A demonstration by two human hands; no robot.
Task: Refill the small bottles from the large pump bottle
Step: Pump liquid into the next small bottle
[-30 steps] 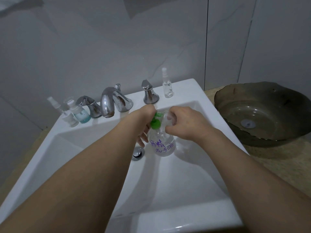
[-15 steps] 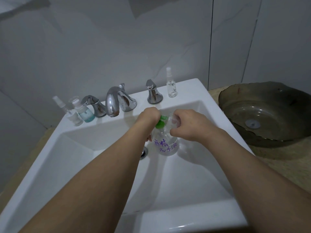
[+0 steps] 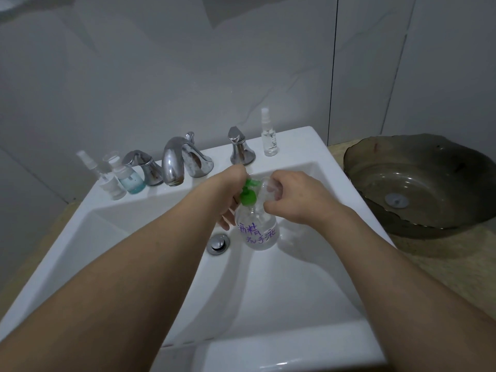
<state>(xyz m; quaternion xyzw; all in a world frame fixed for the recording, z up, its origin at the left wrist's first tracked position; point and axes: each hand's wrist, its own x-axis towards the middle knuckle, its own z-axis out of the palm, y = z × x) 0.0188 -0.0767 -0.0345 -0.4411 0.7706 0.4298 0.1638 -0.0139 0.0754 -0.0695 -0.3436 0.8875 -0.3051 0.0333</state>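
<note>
A: Holding both hands over the white sink (image 3: 268,304), a person works at a large pump bottle (image 3: 259,232) with a green pump head (image 3: 248,193) and purple handwriting on its clear side.

B: Which hand does what?

A: The left hand (image 3: 230,191) is curled over the green pump head from behind, seemingly to press it down. The right hand (image 3: 292,196) pinches a small clear bottle (image 3: 269,187) and tilts its mouth up against the spout, probably to catch what comes out.

B: Why over the sink?

A: Likely so spills fall into the basin; the large bottle stands just beside the drain (image 3: 218,244).

B: Where are the other small bottles?

A: Three stand on the back ledge to the left of the tap (image 3: 182,159): two white spray bottles (image 3: 107,178) and one with blue-green liquid (image 3: 128,175). Another clear spray bottle (image 3: 269,134) stands apart on the right end of the ledge, perhaps sorted as finished or waiting; I cannot tell which.

B: Anything else?

A: A dark glass basin (image 3: 418,183) sits on the tabletop (image 3: 442,264) to the right.
</note>
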